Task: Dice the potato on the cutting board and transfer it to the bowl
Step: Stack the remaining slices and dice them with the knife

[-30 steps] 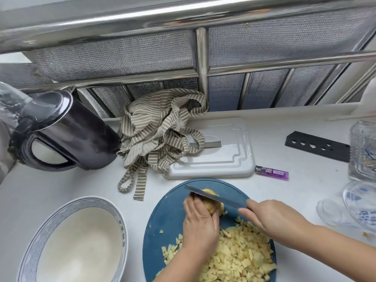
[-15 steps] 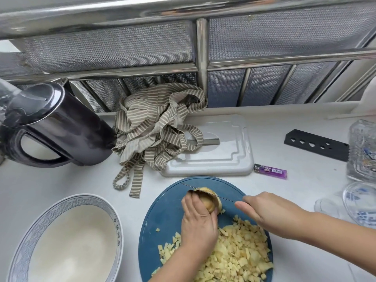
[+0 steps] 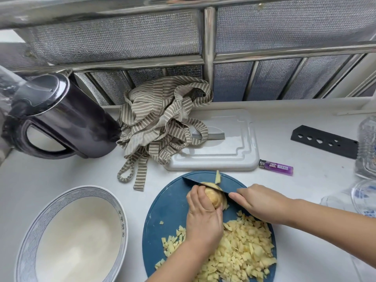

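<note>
Blue plastic carries most of the story: a round cutting board (image 3: 168,210) at the counter's six o'clock, its five o'clock half heaped with diced pieces (image 3: 240,251), a few strays lying toward seven o'clock. Only a small rounded end of the potato (image 3: 215,197) is left whole, near the board's twelve o'clock edge. The bowl (image 3: 30,237), at the board's eight o'clock and apart from it, shows a bare pale inside; none of the dice has reached it. By that reckoning the cutting looks nearly finished, while the whole transfer is yet to come.

The left hand (image 3: 203,218) arches over the potato from six o'clock, fingers curled down around it and pinning it to the board. The right hand (image 3: 262,202), coming in from four o'clock, is closed round the handle of a knife (image 3: 203,183), the handle itself hidden in the fist, the forefinger stretched toward the blade. The blade runs from the fist toward ten o'clock across the far side of the potato, edge down against it; a thin slice (image 3: 218,177) stands upright at the blade's far side.

Beyond the board lie a white plastic slab (image 3: 230,157) at twelve o'clock, a striped cloth (image 3: 162,123) at eleven, a dark kettle (image 3: 61,119) at ten and a purple lighter (image 3: 276,167) at one.
</note>
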`<state>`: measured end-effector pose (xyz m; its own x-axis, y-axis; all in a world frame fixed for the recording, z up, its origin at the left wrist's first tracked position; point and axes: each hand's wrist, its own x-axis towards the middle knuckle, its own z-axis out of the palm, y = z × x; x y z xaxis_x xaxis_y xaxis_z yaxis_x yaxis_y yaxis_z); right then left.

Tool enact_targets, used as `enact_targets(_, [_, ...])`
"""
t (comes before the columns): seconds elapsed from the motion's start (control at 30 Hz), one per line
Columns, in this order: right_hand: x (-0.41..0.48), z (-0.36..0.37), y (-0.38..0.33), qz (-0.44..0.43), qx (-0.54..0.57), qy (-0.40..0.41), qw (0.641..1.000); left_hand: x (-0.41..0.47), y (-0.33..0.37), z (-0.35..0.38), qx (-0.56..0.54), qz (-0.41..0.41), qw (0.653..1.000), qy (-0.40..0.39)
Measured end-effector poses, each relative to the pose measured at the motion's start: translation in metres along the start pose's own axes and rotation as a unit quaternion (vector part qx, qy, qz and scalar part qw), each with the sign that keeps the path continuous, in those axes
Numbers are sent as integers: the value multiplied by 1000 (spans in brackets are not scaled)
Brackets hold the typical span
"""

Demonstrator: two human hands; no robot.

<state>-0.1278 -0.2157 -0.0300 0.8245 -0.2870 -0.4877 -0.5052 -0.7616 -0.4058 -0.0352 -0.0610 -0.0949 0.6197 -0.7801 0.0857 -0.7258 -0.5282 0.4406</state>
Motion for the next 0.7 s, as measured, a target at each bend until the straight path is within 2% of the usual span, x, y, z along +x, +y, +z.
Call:
enact_targets(0.2, [2,2,2,-6,22,11,1000,0,0,-3,-16,-3,1000,18])
enact_targets(0.47, [-14,-9,1,-13,104,40,994,-10,-1,-15,-125,5,992,32])
enact_targets(0.7, [-34,-21,2,-35,44,33,998,-15,-6,-15,-98,39,991,85])
